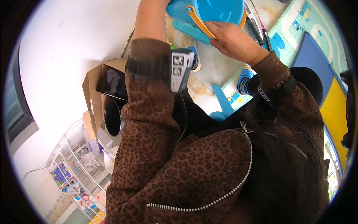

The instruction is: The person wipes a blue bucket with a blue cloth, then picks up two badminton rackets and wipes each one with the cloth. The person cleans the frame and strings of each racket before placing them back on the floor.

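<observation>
A blue plastic bucket (221,11) with an orange handle (198,21) is at the top, cut off by the picture's edge. My right hand (232,42) has its thumb and fingers closed around the lower part of that handle. My left forearm (151,22) reaches up past the bucket's left side; the left hand itself lies beyond the top edge, so its grip is hidden. Below the bucket is a turquoise plastic piece (191,31), partly covered by it. Both sleeves are brown leopard print, with straps bearing printed markers.
A cardboard box (93,84) holding black glossy containers (113,119) stands at left, near a white wire basket (84,170) with packets. Below my hands are shoes (188,42) and a turquoise plastic object (222,98). A patterned mat (296,28) and a blue-yellow panel (334,109) lie right.
</observation>
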`<action>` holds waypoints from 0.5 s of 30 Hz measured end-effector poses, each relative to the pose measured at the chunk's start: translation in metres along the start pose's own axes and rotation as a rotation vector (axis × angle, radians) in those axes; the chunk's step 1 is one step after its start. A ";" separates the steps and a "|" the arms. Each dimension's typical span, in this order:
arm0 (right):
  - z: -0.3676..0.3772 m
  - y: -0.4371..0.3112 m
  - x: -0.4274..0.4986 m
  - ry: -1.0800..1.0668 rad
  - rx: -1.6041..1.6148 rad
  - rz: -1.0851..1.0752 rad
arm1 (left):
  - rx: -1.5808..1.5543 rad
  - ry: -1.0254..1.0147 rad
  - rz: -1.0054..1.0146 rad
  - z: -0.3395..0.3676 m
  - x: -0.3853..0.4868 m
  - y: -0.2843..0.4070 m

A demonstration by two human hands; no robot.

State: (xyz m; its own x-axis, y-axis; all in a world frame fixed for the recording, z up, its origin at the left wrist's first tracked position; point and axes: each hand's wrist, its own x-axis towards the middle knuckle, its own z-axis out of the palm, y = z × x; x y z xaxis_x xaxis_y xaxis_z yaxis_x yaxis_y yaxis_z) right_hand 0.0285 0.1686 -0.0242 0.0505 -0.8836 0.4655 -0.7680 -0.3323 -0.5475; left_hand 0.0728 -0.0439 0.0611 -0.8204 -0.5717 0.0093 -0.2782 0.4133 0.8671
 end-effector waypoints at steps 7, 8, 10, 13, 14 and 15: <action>-0.007 -0.004 0.001 -0.149 0.072 0.044 | 0.282 0.090 -0.252 -0.024 0.009 -0.033; -0.007 -0.003 0.001 -0.122 0.055 0.041 | 0.200 0.096 -0.212 -0.022 0.003 -0.026; -0.004 -0.001 0.001 -0.055 0.039 0.029 | -0.068 0.084 -0.109 -0.012 -0.008 -0.010; -0.003 0.002 -0.001 0.007 0.028 0.063 | -0.186 -0.003 0.099 0.006 -0.011 0.002; -0.005 0.004 -0.002 0.001 0.035 0.070 | -0.160 0.008 0.126 0.008 -0.008 0.001; -0.006 0.004 -0.003 -0.019 0.048 0.082 | -0.154 0.010 0.100 0.009 -0.004 -0.003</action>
State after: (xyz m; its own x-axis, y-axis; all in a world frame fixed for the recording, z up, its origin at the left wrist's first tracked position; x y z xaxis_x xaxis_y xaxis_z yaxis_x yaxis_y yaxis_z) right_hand 0.0210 0.1724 -0.0237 0.0012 -0.9144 0.4048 -0.7383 -0.2739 -0.6164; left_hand 0.0722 -0.0361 0.0540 -0.8349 -0.5406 0.1036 -0.1149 0.3552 0.9277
